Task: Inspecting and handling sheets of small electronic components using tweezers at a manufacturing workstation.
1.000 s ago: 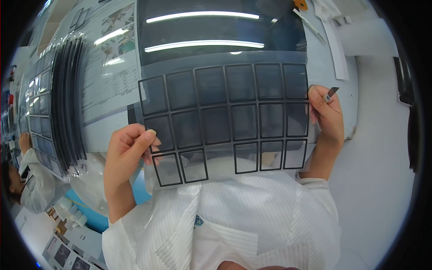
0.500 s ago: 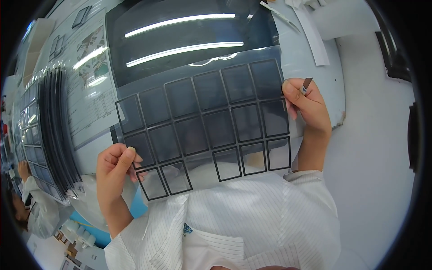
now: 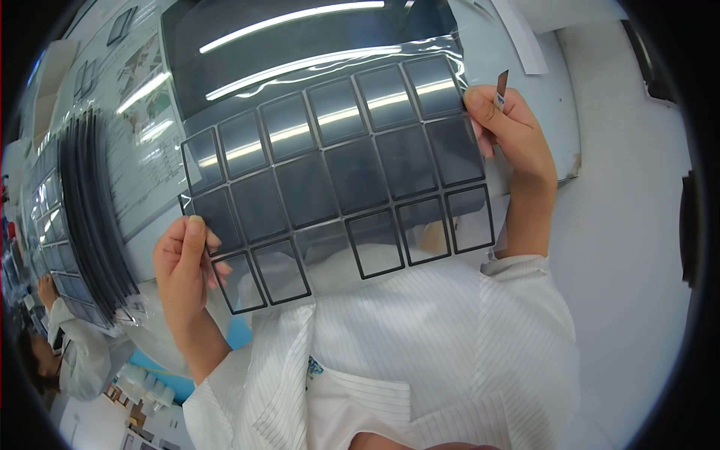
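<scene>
A clear film sheet (image 3: pixel 330 180) carrying three rows of black rectangular frames is stretched between my hands, tilted over the bench. In its row closest to me, one frame position shows only bare film. My left hand (image 3: pixel 180 262) pinches the sheet's left edge, thumb on top. At the upper right edge, my right hand (image 3: pixel 514 127) pinches it between thumb and fingers. A small cutting blade (image 3: pixel 502 81) sticks up from that same hand; how its handle is gripped is hidden. Ceiling lights reflect as a bright streak across the far row.
Beyond the sheet lies a dark glossy mat (image 3: pixel 300 37) on the bench. A stack of similar framed sheets (image 3: pixel 94 217) stands on the left, beside a printed paper under film (image 3: pixel 146 97). A white strip (image 3: pixel 521 37) lies far right. Another person's sleeve (image 3: pixel 86 345) shows at lower left.
Both hands have moved the sheet away from me and slightly left, changing its tilt. A light reflection now crosses its far row. Both grips stay the same.
</scene>
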The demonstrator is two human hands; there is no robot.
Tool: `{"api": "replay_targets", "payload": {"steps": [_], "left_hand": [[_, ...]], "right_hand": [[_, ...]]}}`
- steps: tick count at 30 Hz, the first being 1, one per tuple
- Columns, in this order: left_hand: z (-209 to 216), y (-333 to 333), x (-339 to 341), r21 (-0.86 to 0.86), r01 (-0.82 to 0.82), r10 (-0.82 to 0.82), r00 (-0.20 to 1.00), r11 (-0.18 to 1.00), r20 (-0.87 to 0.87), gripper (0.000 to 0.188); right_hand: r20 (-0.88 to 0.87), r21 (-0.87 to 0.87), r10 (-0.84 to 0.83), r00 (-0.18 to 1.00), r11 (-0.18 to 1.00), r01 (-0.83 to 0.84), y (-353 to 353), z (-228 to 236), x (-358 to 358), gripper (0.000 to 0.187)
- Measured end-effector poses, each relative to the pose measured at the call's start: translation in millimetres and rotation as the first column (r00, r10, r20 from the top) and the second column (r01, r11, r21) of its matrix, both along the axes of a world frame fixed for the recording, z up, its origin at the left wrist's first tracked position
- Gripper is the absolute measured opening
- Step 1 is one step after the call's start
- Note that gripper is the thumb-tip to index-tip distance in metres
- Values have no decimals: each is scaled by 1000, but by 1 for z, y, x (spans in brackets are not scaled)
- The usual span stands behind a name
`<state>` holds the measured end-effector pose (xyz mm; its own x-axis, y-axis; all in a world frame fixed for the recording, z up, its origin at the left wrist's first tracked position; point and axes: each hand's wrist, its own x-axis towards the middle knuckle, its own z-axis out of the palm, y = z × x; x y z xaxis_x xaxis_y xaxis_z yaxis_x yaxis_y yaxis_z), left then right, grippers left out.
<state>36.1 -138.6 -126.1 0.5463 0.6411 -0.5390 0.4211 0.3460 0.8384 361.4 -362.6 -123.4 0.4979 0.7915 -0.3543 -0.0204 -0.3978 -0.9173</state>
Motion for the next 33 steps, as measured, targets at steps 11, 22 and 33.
{"api": "replay_targets", "payload": {"steps": [11,22,33], "left_hand": [[1,-1,-3,-13,13,-12,1000,1000,16,32],[1,-3,-5,-46,8,-6,999,999,33,31],[2,-2,-2,45,42,-44,998,998,42,40]], "right_hand": [[-30,39,-14,999,999,15,1,-7,0,36],[46,37,-99,994,995,98,-1,-14,2,34],[64,63,-122,990,991,119,-4,-17,8,35]]}}
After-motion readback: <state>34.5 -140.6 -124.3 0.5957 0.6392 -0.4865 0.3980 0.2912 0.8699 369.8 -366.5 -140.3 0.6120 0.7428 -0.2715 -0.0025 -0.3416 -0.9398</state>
